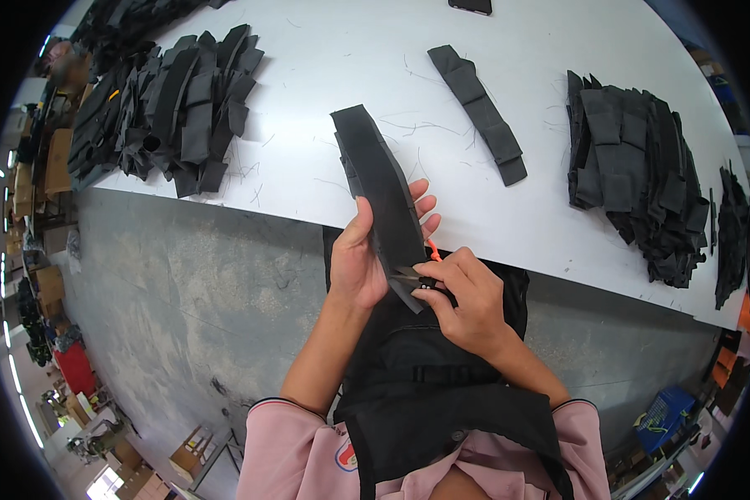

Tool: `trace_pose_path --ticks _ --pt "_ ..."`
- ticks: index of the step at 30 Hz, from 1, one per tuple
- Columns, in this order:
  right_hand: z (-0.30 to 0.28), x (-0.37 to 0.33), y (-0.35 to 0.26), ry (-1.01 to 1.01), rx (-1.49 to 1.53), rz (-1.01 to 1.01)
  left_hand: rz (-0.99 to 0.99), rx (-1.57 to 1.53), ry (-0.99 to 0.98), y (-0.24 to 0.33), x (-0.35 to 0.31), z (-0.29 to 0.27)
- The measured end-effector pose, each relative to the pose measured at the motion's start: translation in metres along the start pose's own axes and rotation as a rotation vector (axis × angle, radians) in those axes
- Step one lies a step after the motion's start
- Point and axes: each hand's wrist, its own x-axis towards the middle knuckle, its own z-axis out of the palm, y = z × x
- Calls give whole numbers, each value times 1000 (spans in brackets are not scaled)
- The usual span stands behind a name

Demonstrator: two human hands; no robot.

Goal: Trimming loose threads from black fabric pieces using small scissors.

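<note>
My left hand (360,258) is closed around a long black fabric strip (381,179), thumb on its near face and fingertips showing past its right edge. The strip slants from the table's edge toward my body, its layers parting slightly at the far end. In my right hand (468,300) are small thread snips (426,282), pinched between thumb and fingers. Their metal blades lie against the strip's lower end; whether they are cutting cannot be made out. An orange cord (433,249) shows beside the snips. A second black strip (481,115) lies folded in sections on the table.
On the white table (308,67), a heap of black strips (183,108) lies at the left and another pile (633,175) at the right. Loose threads are scattered between them. A black phone-like object (471,6) rests at the far edge. A blue crate (665,417) stands on the floor.
</note>
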Motion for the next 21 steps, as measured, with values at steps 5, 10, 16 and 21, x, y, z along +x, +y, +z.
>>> trace_pose_path --ticks 5,10,16,21 --pt "2 3 -1 -10 -33 -63 -8 -57 -15 1 0 1" --pt "5 -6 2 23 20 26 -22 -63 -15 1 -2 0" --pt "6 0 -1 13 -45 -31 -35 -87 -29 1 -2 0" --pt "3 -10 2 63 -82 -54 -14 -56 -17 2 -3 -1"
